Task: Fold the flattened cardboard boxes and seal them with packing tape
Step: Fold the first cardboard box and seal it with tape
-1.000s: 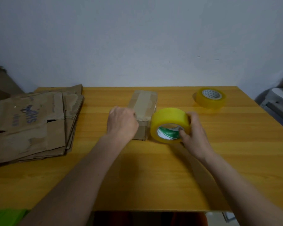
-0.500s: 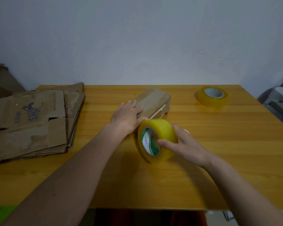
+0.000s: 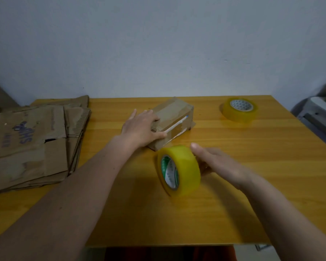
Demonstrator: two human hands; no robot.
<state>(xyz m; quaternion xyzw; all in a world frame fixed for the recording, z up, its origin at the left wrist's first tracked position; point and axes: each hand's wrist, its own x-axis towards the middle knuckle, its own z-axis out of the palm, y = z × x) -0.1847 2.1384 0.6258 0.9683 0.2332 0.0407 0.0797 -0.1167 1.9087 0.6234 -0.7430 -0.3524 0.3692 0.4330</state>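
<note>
A small folded cardboard box [image 3: 172, 122] is lying on the wooden table [image 3: 252, 166] at mid-depth, turned at an angle so one end is pointing far-right. It is closed, with clear tape showing across its top and near side, so nothing inside it is showing. The left hand [image 3: 142, 128] is resting on the box's near-left end, palm down, fingers straight and spread over the top while the thumb is lying along the near side; it is pressing rather than gripping.

Just near of the box, a roll of yellow packing tape [image 3: 178, 170] is standing on its edge on the table, its green-and-white core facing left. The right hand [image 3: 220, 164] is lying against the roll's right side, thumb reaching over the top and fingers behind it; the hand is blurred, so whether it is grasping the roll or only touching it cannot be told.

A second yellow tape roll [image 3: 240, 109] is lying flat at the far right of the table, well apart from both hands. A stack of flattened cardboard boxes [image 3: 32, 144] is sitting at the left edge, purple lettering on the top sheet.
</note>
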